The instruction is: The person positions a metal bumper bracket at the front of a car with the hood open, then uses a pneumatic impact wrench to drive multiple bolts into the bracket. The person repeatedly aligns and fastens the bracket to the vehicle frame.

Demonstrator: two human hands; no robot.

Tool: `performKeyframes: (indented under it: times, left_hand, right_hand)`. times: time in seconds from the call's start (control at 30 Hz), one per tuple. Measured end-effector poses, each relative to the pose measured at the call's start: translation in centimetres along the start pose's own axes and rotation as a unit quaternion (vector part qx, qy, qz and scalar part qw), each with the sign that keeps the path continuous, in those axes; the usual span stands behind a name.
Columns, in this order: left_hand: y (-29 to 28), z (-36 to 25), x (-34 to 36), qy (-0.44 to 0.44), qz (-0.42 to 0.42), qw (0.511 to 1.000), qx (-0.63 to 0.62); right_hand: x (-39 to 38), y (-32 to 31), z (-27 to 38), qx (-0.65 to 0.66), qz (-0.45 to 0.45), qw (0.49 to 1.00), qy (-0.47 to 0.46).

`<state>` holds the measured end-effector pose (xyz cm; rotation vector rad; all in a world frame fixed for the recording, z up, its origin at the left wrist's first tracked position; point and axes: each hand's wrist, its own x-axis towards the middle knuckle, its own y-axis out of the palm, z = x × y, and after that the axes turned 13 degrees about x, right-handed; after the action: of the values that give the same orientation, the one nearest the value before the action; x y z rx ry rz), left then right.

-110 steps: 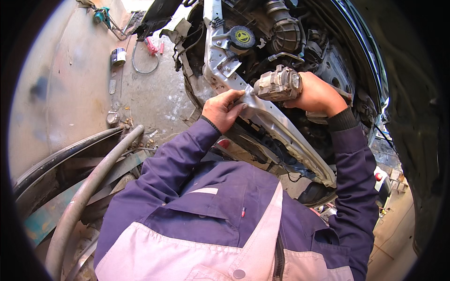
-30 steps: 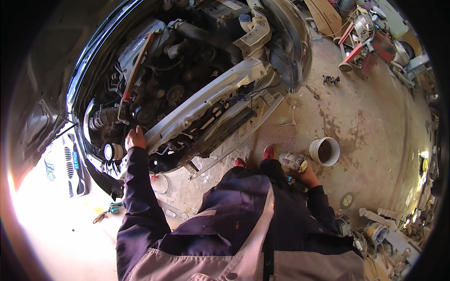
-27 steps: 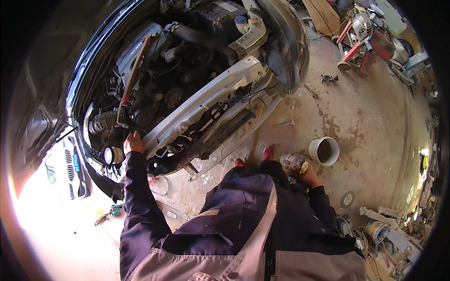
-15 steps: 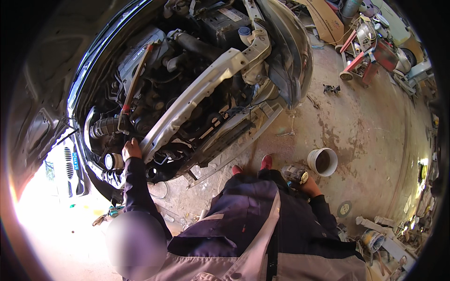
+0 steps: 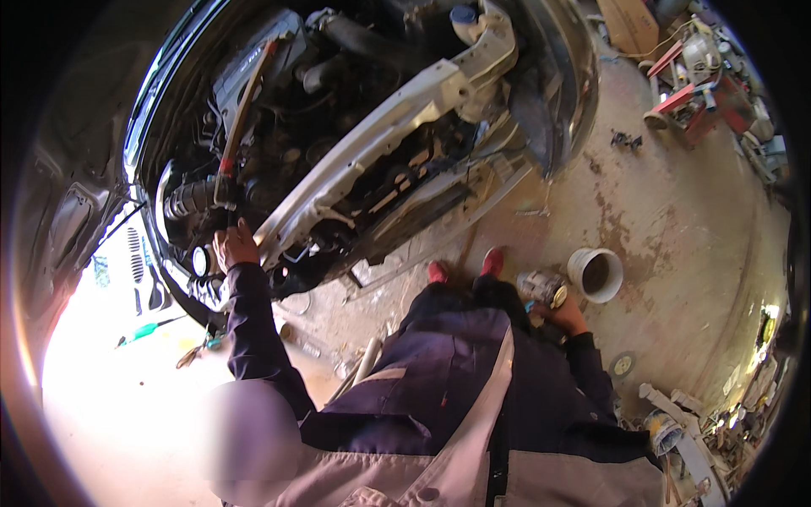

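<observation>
My left hand (image 5: pixel 236 247) reaches into the front of an open car engine bay, near the end of a pale metal crossbar (image 5: pixel 363 152). Its fingers are bent around a narrow dark part that I cannot make out. Just above them is the lower end of a long bar with red ends (image 5: pixel 245 110), beside a ribbed black air hose (image 5: pixel 191 200). A round white-faced part (image 5: pixel 200 261) sits left of the hand. Low at my right side, my right hand (image 5: pixel 568 316) is closed on a dark, shiny cylindrical tool (image 5: pixel 542 288) with a rounded end; its full shape is hidden.
A white bucket (image 5: pixel 596 275) with dark contents stands right of my feet. The raised hood (image 5: pixel 72 169) is at the left. A red-framed jack (image 5: pixel 701 106) and clutter line the far right. On the bright floor lies a green-handled tool (image 5: pixel 145 332).
The view has shifted, so the engine bay sits higher and the floor things further right. My left hand's fingers have lifted and spread a little. My right hand still holds the cylindrical tool.
</observation>
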<state>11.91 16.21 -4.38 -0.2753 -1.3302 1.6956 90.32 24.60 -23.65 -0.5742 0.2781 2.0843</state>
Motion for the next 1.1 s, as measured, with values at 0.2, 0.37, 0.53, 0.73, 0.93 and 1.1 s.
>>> performKeyframes:
  times: [0.2, 0.37, 0.53, 0.73, 0.93, 1.1]
  left_hand:
    - [-9.2, -10.8, -8.1, 0.182, -0.14, 0.969, -0.096]
    - [-1.4, -21.0, -16.0, 0.189, 0.14, 0.929, -0.286]
    - [21.3, -23.3, -13.7, 0.05, 0.36, 0.919, -0.154]
    - [42.7, -26.7, -6.7, 0.261, 0.402, 0.874, 0.081]
    - [50.6, -31.3, -3.9, 0.264, 0.473, 0.832, 0.118]
    - [55.9, -31.9, -4.0, 0.206, 0.482, 0.846, 0.098]
  right_hand:
    - [1.5, 0.4, -0.3, 0.096, -0.041, 0.988, 0.113]
    - [3.3, 1.1, -1.6, 0.128, -0.102, 0.976, 0.14]
    - [2.2, 3.1, -4.2, 0.233, -0.159, 0.954, 0.1]
    - [0.1, 6.1, -8.0, 0.249, -0.244, 0.925, 0.149]
    - [-1.8, 7.4, -12.2, 0.18, -0.272, 0.928, 0.183]
    - [-1.9, 7.7, -14.9, 0.173, -0.263, 0.93, 0.189]
